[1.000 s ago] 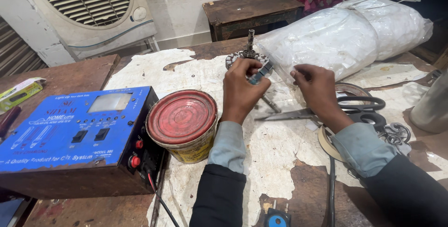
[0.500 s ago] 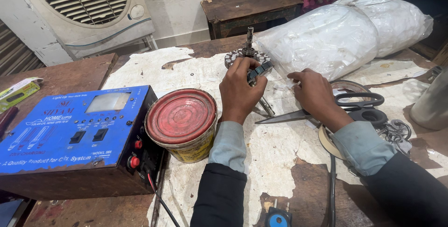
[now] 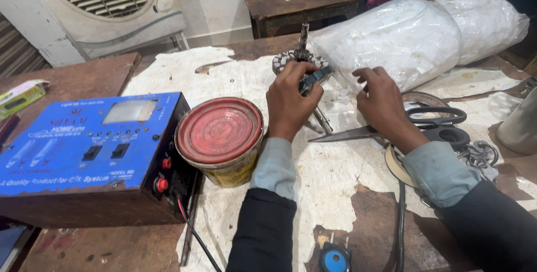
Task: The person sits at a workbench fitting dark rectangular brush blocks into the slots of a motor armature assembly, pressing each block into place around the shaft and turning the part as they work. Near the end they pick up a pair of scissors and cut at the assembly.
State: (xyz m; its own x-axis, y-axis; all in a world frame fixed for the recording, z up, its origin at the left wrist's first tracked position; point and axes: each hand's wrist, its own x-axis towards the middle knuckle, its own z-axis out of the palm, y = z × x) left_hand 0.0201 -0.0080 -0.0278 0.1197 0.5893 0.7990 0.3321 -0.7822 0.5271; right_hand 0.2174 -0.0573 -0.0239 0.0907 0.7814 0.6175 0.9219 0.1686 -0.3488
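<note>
We count one blue box, one red-lidded tin, one pair of scissors, two white sacks, and one rotor.

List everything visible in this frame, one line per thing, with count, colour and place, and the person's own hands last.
motor rotor with shaft: 1, grey metal, upright at table's far middle
blue power unit: 1, blue top, dark sides, left on table
tin can: 1, red lid, yellowish side, beside the unit
scissors: 1, black handles, steel blades, under right wrist
tape roll: 1, pale, partly hidden by right sleeve
plastic sacks: 2, white, far right
air cooler: 1, off-white, far left
wooden bench: 1, dark brown, behind table
table: 1, brown with torn white paper cover
left hand: on the rotor
right hand: at the sack's edge, above scissors
</note>
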